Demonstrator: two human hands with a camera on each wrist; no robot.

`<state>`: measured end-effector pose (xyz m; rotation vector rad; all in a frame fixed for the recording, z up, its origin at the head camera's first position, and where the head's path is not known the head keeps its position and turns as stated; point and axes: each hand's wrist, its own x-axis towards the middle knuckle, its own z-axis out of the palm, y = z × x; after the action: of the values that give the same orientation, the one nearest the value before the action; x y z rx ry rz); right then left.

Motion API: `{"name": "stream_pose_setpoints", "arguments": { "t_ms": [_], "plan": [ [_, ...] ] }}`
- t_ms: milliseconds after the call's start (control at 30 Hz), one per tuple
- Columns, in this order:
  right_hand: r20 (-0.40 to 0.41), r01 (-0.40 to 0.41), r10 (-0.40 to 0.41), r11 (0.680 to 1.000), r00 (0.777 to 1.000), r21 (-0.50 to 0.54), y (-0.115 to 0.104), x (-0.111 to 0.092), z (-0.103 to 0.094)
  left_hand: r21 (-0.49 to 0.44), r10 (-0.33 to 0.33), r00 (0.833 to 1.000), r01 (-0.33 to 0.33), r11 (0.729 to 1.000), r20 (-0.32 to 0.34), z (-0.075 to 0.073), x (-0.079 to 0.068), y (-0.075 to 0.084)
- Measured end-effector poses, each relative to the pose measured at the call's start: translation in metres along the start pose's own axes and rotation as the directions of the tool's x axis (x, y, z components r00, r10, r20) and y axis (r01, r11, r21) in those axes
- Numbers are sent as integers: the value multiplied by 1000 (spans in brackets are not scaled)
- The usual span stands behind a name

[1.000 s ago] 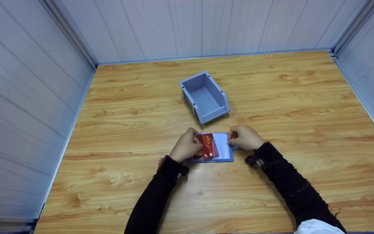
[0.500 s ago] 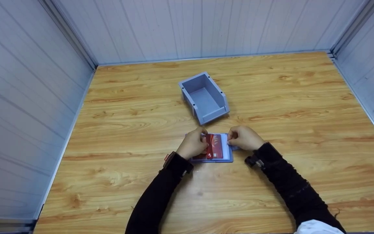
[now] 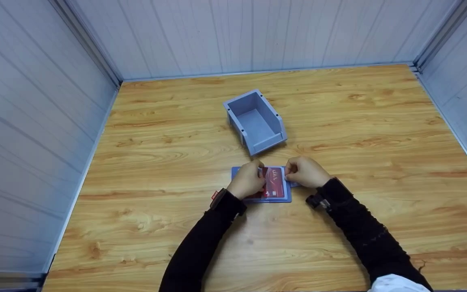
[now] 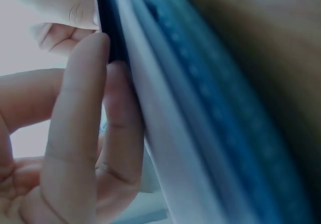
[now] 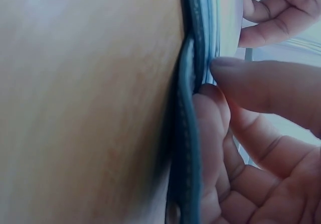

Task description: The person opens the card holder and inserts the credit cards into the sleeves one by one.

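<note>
A blue card holder (image 3: pixel 234 172) lies unfolded on the table, with clear plastic sleeves (image 4: pixel 165 123) stacked on it. My left hand (image 3: pixel 246 181) pinches the left end of a red VIP card (image 3: pixel 275 182), most of which lies under the clear film of the top sleeve. Its fingers partly hide the card's left end. On the right edge, my right hand (image 3: pixel 307 172) pinches the sleeves between thumb and fingers. The holder's strap (image 5: pixel 188 153), with a metal snap (image 5: pixel 173 213), runs beside those fingers in the right wrist view.
Behind the hands stands a grey plastic bin (image 3: pixel 258 123) with nothing in it, its low front facing the holder. The wood-grain table (image 3: pixel 148 162) is walled by white panels (image 3: pixel 225 36) at the back and both sides.
My left hand has moved rightward, carrying the red card, which has straightened and slid further under the clear film. The right hand has stayed at the sleeve edge.
</note>
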<state>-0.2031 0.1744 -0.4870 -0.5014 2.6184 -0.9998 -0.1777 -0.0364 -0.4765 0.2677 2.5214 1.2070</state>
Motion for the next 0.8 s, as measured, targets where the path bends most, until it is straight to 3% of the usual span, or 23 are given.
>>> {"name": "stream_pose_setpoints", "arguments": {
  "t_ms": [267,433,633,800],
  "plan": [
    [6,0,0,1000,1000,4,0,-1,-1,81,69,997,-66,995,-35,-5,-5,-5],
    [6,-20,20,1000,1000,4,-1,0,0,142,98,987,-80,987,-127,-13,-11,-12],
    [5,-38,38,999,999,-16,-5,-2,1,172,32,969,11,985,-244,-26,-21,-25],
    [-1,-47,47,998,999,-50,-9,-2,3,149,-41,975,75,986,-219,-35,-24,-34]
  ]
}}
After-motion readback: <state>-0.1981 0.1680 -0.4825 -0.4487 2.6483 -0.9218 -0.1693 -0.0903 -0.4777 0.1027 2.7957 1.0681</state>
